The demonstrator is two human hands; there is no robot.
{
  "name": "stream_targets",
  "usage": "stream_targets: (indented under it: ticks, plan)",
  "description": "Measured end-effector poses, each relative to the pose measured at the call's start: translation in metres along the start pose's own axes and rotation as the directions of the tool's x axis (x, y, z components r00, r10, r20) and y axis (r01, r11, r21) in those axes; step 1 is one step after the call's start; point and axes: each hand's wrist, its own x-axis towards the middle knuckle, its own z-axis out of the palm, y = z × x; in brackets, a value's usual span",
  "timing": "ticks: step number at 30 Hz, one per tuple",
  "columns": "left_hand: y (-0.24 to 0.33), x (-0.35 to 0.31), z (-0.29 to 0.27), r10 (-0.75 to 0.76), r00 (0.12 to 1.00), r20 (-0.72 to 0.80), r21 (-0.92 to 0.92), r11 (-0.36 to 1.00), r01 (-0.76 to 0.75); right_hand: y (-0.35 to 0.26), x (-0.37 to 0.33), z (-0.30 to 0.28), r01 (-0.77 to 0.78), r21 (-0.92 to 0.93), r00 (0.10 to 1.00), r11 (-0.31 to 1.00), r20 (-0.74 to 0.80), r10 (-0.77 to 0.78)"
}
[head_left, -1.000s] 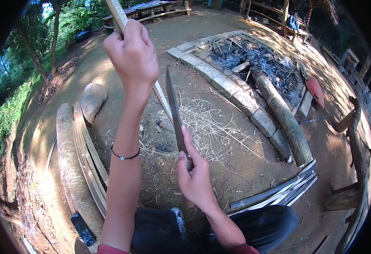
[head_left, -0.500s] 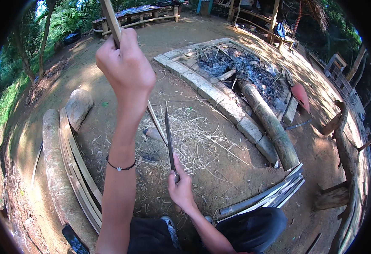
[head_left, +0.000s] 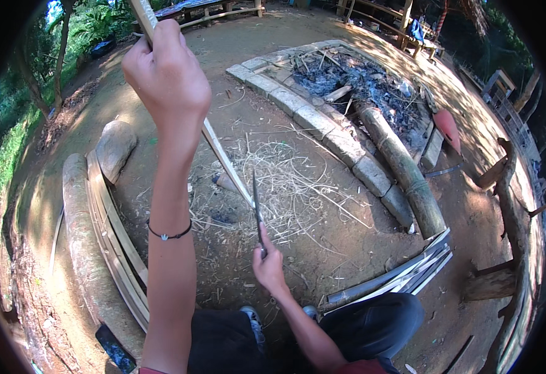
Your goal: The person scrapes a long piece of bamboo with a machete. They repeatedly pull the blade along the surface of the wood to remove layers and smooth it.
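My left hand (head_left: 168, 78) is raised at the upper left, its fist closed round a long pale bamboo strip (head_left: 226, 163) that slants down to the right. Lower down, my right hand (head_left: 269, 269) grips the handle of a knife (head_left: 256, 202) with a narrow dark blade pointing away from me. The strip's lower end meets or lies right beside the blade; whether they touch I cannot tell. Beneath both, thin curly shavings (head_left: 298, 187) cover the ground, with a short round piece of wood (head_left: 225, 181) at their left side.
Split bamboo strips (head_left: 112, 227) lean along a log (head_left: 89, 249) on the left, where a phone (head_left: 112, 349) lies. More split strips (head_left: 403, 268) lie by my right knee. A brick-edged fire pit (head_left: 310, 118) with ash and a thick bamboo pole (head_left: 403, 165) stands ahead right.
My left hand has moved left and slightly up with the strip, whose lower end now sits near the blade's middle. The knife has shifted a little to the right and its tip is lower.
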Motion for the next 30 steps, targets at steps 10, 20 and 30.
stream_targets:
  ticks: [10, 20, 30]
  plan:
    - [0.002, 0.001, -0.008, 0.022, 0.997, 0.068, 0.11, 0.993, -0.03, -0.053, -0.001, -0.021, 0.098, 0.111, 0.995, 0.989, 0.009, -0.1]
    - [0.013, -0.003, 0.004, -0.102, 0.984, 0.149, -0.15, 0.981, 0.124, 0.018, 0.018, -0.015, 0.041, 0.055, 0.999, 0.998, -0.034, -0.039]
    - [0.025, -0.022, 0.024, -0.002, 0.976, 0.22, -0.183, 0.982, 0.043, 0.036, 0.004, -0.008, 0.063, -0.056, 0.991, 0.996, -0.114, -0.07]
